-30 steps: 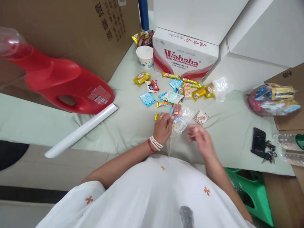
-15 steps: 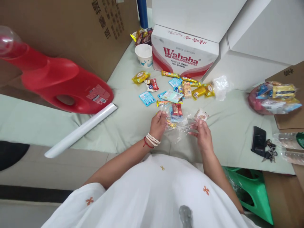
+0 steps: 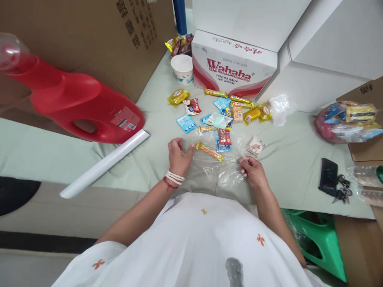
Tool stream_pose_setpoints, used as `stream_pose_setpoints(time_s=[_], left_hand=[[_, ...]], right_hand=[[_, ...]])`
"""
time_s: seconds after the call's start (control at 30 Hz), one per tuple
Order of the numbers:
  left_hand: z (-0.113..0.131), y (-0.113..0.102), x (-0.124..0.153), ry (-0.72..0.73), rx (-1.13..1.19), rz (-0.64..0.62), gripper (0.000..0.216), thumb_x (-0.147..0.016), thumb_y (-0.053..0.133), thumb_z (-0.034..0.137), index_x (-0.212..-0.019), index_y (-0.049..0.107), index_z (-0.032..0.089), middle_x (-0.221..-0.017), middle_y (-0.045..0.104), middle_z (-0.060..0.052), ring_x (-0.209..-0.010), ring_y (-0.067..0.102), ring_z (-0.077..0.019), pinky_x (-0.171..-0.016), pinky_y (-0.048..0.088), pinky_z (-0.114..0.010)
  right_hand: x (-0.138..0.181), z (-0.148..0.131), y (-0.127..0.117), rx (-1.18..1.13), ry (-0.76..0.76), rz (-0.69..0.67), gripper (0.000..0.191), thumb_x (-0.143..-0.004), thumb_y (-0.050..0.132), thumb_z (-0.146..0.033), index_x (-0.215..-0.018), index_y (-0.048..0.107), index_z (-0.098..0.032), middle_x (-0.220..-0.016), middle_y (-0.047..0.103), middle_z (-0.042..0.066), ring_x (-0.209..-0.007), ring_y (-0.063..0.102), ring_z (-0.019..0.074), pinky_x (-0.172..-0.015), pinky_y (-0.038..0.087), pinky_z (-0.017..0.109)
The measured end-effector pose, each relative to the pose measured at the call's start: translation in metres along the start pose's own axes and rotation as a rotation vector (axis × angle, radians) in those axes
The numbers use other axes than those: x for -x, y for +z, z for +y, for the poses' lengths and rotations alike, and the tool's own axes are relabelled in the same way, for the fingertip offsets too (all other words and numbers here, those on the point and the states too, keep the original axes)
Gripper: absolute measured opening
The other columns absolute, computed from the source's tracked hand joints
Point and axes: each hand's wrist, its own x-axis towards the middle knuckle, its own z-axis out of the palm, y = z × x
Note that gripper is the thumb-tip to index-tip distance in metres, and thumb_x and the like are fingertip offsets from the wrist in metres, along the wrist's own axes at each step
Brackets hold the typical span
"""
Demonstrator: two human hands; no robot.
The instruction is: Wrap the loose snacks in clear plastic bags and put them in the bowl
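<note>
My right hand (image 3: 253, 169) pinches the right edge of a thin clear plastic bag (image 3: 229, 173) that lies spread and crumpled near the table's front. My left hand (image 3: 181, 156) is left of the bag, thumb apart from the bent fingers, with nothing visible in it. Just right of that thumb, a yellow stick-shaped snack packet (image 3: 210, 151) lies at the bag. A red packet (image 3: 224, 136) overlaps a blue packet (image 3: 222, 145) slightly farther back. Beyond my right hand lies a white packet (image 3: 255, 145).
Several wrapped snacks (image 3: 220, 119) lie farther back, before a Wahaha water carton (image 3: 230, 69) and a paper cup (image 3: 183, 71). At left are a red jug (image 3: 86, 103) and a white tube (image 3: 104, 165). A snack-filled bowl (image 3: 323, 129), phone (image 3: 328, 176) and keys (image 3: 342, 189) are at right.
My left hand has let go of the plastic bag and moved left. The bag has come down flatter on the table, with my right hand still on its edge.
</note>
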Motion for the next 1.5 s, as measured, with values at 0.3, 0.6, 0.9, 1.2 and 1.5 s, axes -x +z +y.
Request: stream_pose_setpoints(time_s=[0.3,0.6,0.9,1.2,1.5], left_hand=[[-0.011,-0.008,0.017,0.996,-0.611,-0.785,0.066,-0.089,0.065,0.022,-0.153,0.047,0.029,-0.162,0.046,-0.013,-0.151,0.039,-0.0327,-0.124,0.010,-0.068],[-0.048,-0.020,0.034,0.824,-0.599,-0.825,0.074,-0.096,0.056,0.048,-0.162,0.032,0.025,-0.169,0.033,-0.017,-0.155,0.033,-0.0360,-0.123,-0.003,-0.070],[-0.050,-0.017,0.037,0.824,-0.612,-0.719,0.054,-0.107,0.036,0.036,-0.159,0.039,0.026,-0.163,0.046,-0.012,-0.152,0.041,-0.0262,-0.127,0.000,-0.063],[-0.053,-0.017,0.038,0.884,-0.622,-0.754,0.078,-0.096,0.047,0.069,-0.159,0.041,0.023,-0.167,0.038,-0.015,-0.153,0.036,-0.0318,-0.127,-0.010,-0.063],[-0.052,-0.021,0.039,0.907,-0.617,-0.743,0.073,-0.098,0.050,0.061,-0.159,0.040,0.021,-0.167,0.038,-0.015,-0.155,0.034,-0.0311,-0.127,-0.007,-0.063]], right_hand=[[0.005,0.002,-0.022,0.110,-0.011,0.005,0.051,-0.061,0.089,-0.056,-0.085,0.063,-0.020,-0.054,0.048,-0.009,-0.043,0.036,0.0076,-0.040,0.022,0.022],[0.019,-0.008,-0.075,0.738,-0.329,0.356,0.041,-0.082,0.068,-0.055,-0.099,0.070,-0.018,-0.092,0.066,0.007,-0.067,0.058,0.0169,-0.063,0.051,0.033],[0.032,0.007,-0.033,1.075,-0.833,-0.216,0.035,-0.101,0.054,-0.038,-0.130,0.068,-0.024,-0.151,0.054,0.015,-0.137,0.053,0.0318,-0.112,0.047,0.054],[-0.040,-0.092,-0.018,1.027,-0.812,0.002,0.027,-0.100,0.053,-0.036,-0.111,0.074,-0.022,-0.112,0.071,0.012,-0.099,0.069,0.0248,-0.082,0.061,0.039],[-0.134,-0.123,0.100,1.481,-0.882,-0.461,0.056,-0.089,0.054,-0.009,-0.144,0.059,-0.015,-0.152,0.055,0.014,-0.140,0.048,0.0295,-0.119,0.036,0.043]])
